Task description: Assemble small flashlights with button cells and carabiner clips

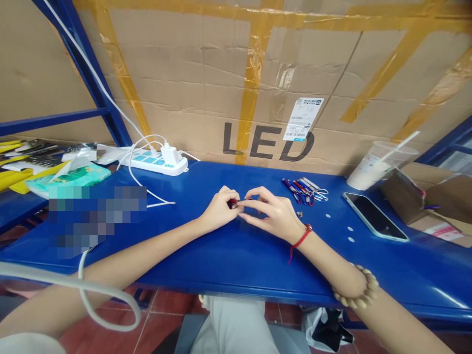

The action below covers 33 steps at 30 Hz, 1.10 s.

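Note:
Above the middle of the blue table [206,255], my left hand [220,210] is closed around a small dark red object [233,202], most of it hidden by the fingers. My right hand [271,212] meets it from the right, thumb and fingertips at the object's end. To the right of my right hand lies a row of small metallic tubes with carabiner clips [303,191], in purple, red and silver. Tiny metal bits [300,214] and several small white discs [350,239] lie near my right wrist.
A phone [376,216], a plastic cup with a straw [368,167] and an open cardboard box [424,201] stand at the right. At the back left are a power strip [158,161] with cables and a green packet [73,177]. A large carton [191,88] closes off the back.

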Available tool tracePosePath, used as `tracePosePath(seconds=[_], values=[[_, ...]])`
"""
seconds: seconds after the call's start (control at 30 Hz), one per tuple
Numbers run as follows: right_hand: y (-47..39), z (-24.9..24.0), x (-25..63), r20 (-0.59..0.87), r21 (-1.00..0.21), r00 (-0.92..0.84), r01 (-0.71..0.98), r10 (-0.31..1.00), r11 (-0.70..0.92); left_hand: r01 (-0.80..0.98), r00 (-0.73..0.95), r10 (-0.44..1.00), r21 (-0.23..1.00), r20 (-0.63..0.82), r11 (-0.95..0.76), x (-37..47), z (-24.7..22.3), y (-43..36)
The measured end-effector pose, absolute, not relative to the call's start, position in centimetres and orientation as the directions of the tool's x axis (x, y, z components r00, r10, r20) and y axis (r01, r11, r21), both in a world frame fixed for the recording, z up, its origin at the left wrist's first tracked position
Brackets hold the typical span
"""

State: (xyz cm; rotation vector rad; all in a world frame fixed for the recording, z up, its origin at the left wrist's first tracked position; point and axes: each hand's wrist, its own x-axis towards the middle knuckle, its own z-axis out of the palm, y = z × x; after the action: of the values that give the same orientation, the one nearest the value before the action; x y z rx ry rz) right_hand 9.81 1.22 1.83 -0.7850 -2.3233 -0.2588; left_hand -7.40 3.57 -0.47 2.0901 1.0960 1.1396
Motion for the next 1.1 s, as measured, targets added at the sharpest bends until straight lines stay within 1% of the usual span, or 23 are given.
tracePosePath(seconds=[0.1, 0.2, 0.23, 0.3, 0.37, 0.4, 0.43, 0.5, 0.57, 0.67, 0.73, 0.9, 1.1], values=[[1.1, 1.8, 9.5, 0.585, 0.011, -0.637, 0.625, 0.501, 0.781, 0.475, 0.315, 0.866, 0.726, 0.387, -0.497, -7.3, -0.5, 3.6], [1.2, 1.8, 9.6, 0.568, -0.013, -0.621, 0.649, 0.539, 0.761, 0.528, 0.264, 0.905, 0.735, 0.333, -0.425, -7.3, -0.6, 3.9], [1.3, 1.9, 9.7, 0.587, -0.040, -0.584, 0.670, 0.560, 0.741, 0.535, 0.238, 0.914, 0.741, 0.328, -0.405, -7.4, -0.7, 4.0], [1.6, 2.3, 10.3, 0.654, -0.121, -0.440, 0.742, 0.616, 0.659, 0.536, 0.172, 0.927, 0.758, 0.333, -0.372, -7.5, -0.8, 4.2], [2.2, 2.9, 11.3, 0.701, -0.198, -0.253, 0.829, 0.666, 0.523, 0.513, 0.111, 0.935, 0.787, 0.336, -0.344, -7.7, -0.8, 4.4], [2.6, 3.1, 12.0, 0.697, -0.211, -0.182, 0.872, 0.694, 0.441, 0.492, 0.089, 0.939, 0.806, 0.331, -0.330, -7.7, -0.8, 4.5], [3.0, 3.3, 12.7, 0.665, -0.208, -0.144, 0.906, 0.732, 0.368, 0.467, 0.074, 0.943, 0.824, 0.324, -0.320, -7.8, -0.7, 4.6], [4.0, 3.3, 14.2, 0.531, -0.158, -0.121, 0.958, 0.839, 0.238, 0.416, 0.061, 0.948, 0.855, 0.312, -0.308, -7.8, -0.5, 4.6], [4.8, 2.9, 15.5, 0.408, -0.125, -0.091, 0.980, 0.909, 0.154, 0.394, 0.056, 0.948, 0.866, 0.312, -0.308, -7.8, -0.3, 4.5], [5.7, 2.1, 16.8, 0.300, -0.135, -0.077, 0.983, 0.951, 0.122, 0.395, 0.056, 0.945, 0.862, 0.323, -0.318, -7.7, -0.2, 4.3], [6.1, 1.7, 17.3, 0.252, -0.165, -0.077, 0.979, 0.965, 0.121, 0.395, 0.059, 0.942, 0.859, 0.331, -0.327, -7.7, -0.3, 4.3], [6.3, 1.5, 17.6, 0.199, -0.247, -0.091, 0.959, 0.976, 0.140, 0.389, 0.070, 0.937, 0.856, 0.341, -0.340, -7.8, -0.6, 4.4], [6.5, 1.0, 17.0, 0.069, -0.474, -0.180, 0.860, 0.981, 0.191, 0.424, 0.085, 0.933, 0.834, 0.351, -0.353, -7.8, -0.7, 4.4]])
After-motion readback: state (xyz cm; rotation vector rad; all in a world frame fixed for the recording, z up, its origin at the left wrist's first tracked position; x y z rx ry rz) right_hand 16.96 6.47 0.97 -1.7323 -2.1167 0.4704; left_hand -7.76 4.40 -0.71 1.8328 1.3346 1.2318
